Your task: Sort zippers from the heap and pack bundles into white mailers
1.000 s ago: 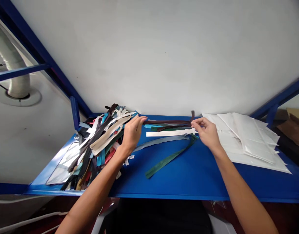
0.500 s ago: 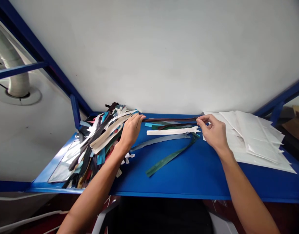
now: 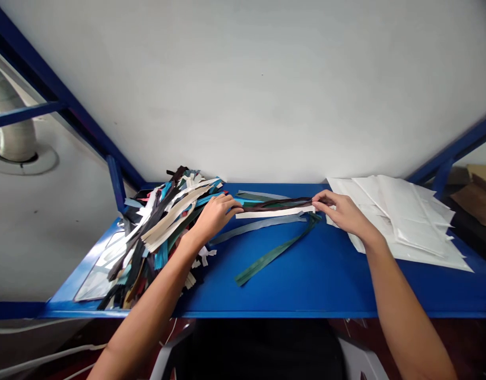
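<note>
Now that the dark brown strip (image 3: 278,206) has dropped to the white strip's (image 3: 274,214) upper edge mid-frame, seemingly nearly laid down, left hand (image 3: 216,214) and right hand (image 3: 343,211) each pinch 1 end, fingertips closed.

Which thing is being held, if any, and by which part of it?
A dark brown strip: the left hand holds its left end, the right hand its right end.
</note>
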Demonstrator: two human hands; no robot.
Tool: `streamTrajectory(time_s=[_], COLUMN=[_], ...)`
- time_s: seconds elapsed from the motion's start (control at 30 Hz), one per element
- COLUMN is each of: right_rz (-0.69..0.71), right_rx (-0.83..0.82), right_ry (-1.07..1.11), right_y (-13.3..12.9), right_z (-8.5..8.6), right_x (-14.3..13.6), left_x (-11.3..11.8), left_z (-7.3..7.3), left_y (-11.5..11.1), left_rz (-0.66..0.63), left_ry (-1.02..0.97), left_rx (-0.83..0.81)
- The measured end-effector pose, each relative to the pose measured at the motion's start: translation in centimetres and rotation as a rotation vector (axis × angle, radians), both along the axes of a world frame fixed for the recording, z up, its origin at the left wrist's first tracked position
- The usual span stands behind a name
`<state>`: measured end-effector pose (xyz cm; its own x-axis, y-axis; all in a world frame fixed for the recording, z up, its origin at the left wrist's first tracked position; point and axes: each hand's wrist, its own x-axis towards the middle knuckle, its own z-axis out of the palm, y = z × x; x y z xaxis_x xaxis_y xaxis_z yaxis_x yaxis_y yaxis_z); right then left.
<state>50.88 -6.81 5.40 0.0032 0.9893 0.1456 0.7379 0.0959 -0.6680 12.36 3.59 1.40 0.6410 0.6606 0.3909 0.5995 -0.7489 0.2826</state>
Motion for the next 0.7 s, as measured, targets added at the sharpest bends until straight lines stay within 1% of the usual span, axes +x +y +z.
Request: streamTrajectory(time_s=[0.07,0.2,0.4,0.5,0.6,0.67,0.7], right_rz=[0.013,0.033,0.035,0.048,0.06,0.079,0.098], right_rx=[-0.027,-0.008,-0.008,-0.01,-0.019,-0.015,-0.009], right_ry=[0.064,0.191,0.245,0.253,0.272,0.303,0.324], right_y=[0.1,0.5,0.8,0.9,1.0,1.0,1.0], right_z=[-0.2,-0.8,-1.0,-1.1,-1.5,-1.9,-2.0], right_x=[0.5,0.9,0.3,-0.1,-0.9,-1.8,-2.5], left_x=[-0.1,-0.3,-0.3,-0.3,-0.1,0.3,0.7], left_z=[-0.1,-0.1,-0.4,-0.8,-1.1,-1.0,-0.9], left_y=[0.1,0.3,0.5,0.6,0.4,-0.1,-0.5], left_rz=[0.013,0.027,0.016,0.018,0.053,0.067,0.046], left_ry=[0.024,0.021,0.025,0.067,0.106,0.061,0.016], left_rx=[-0.035,-0.095,-0.123,-0.115,-0.068,-0.02,-0.009])
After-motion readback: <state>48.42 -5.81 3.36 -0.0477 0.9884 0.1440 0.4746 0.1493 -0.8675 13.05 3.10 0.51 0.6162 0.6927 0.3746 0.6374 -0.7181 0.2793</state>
